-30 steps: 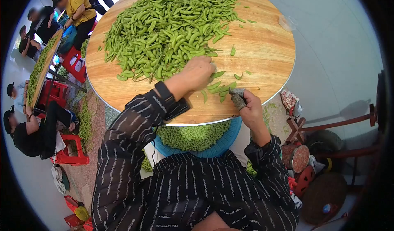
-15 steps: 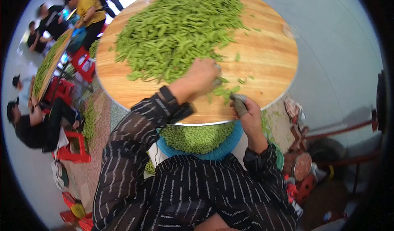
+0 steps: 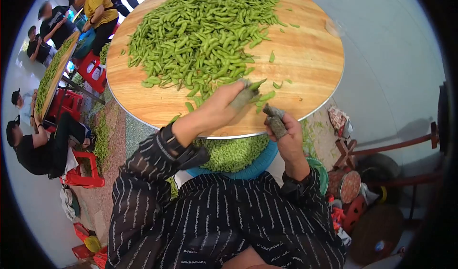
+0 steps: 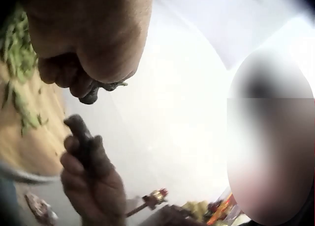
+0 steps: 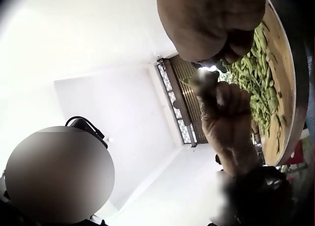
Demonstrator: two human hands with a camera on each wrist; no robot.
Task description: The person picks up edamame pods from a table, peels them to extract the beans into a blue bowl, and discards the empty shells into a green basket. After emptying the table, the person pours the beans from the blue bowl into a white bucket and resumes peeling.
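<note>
In the head view my left hand [image 3: 224, 104] is over the near part of the round wooden table, its thumb wrapped in grey. It pinches a green soybean pod [image 3: 258, 84], whose pointed end sticks out past the fingertips. To its right my right hand [image 3: 288, 135] is raised at the table's rim, fingers curled, with grey wraps on thumb and forefinger; nothing shows between them. The left wrist view has both hands close together, the right hand [image 4: 91, 177] below the left. A few loose pods [image 3: 268, 96] lie between the hands.
A big heap of pods [image 3: 205, 35] covers the far left of the table [image 3: 305, 54]. Beneath the near edge, a blue basin [image 3: 260, 164] holds shelled beans [image 3: 234, 152]. Red stools [image 3: 83, 171] and seated people [image 3: 33, 147] are at left; wooden furniture [image 3: 391, 144] stands right.
My left hand has drawn back from the heap's edge toward the near rim and turned, now showing a pod at its fingertips. The right hand stays near the rim, slightly shifted.
</note>
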